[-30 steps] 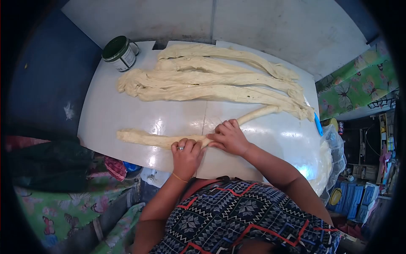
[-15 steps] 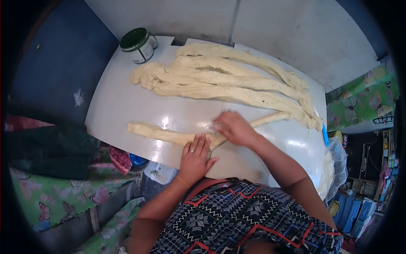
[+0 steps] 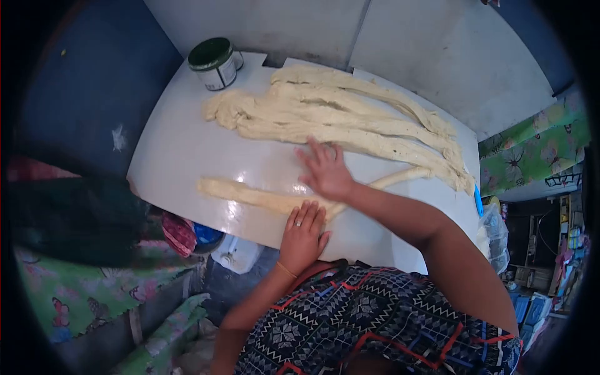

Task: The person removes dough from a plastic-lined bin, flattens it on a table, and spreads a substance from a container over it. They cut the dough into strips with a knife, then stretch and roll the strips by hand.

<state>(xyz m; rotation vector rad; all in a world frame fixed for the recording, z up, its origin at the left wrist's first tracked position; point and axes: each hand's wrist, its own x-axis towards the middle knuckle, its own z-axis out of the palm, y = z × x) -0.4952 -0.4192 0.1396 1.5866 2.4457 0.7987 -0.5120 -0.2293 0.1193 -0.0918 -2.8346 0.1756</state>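
Note:
A long pale strip of dough (image 3: 247, 192) runs across the near part of the white table (image 3: 181, 144). My left hand (image 3: 303, 231), with a ring on one finger, lies flat on the strip's near edge with its fingers stretched out. Beyond it my right hand (image 3: 328, 172) is spread wide and empty, between the strip and the large dough mass (image 3: 300, 115). A thinner part of the strip (image 3: 400, 178) continues past my right wrist towards the right end of the mass. The large mass lies in several long folds.
A green-lidded bucket (image 3: 214, 62) stands at the table's back left corner, near the wall. A blue object (image 3: 479, 201) and clear plastic (image 3: 495, 234) are at the right edge. Below the left edge are a white container (image 3: 236, 253) and a red cloth (image 3: 178, 234).
My right hand has moved away from my body towards the dough mass, and its fingers have spread. My left hand stays on the strip. The view has shifted slightly.

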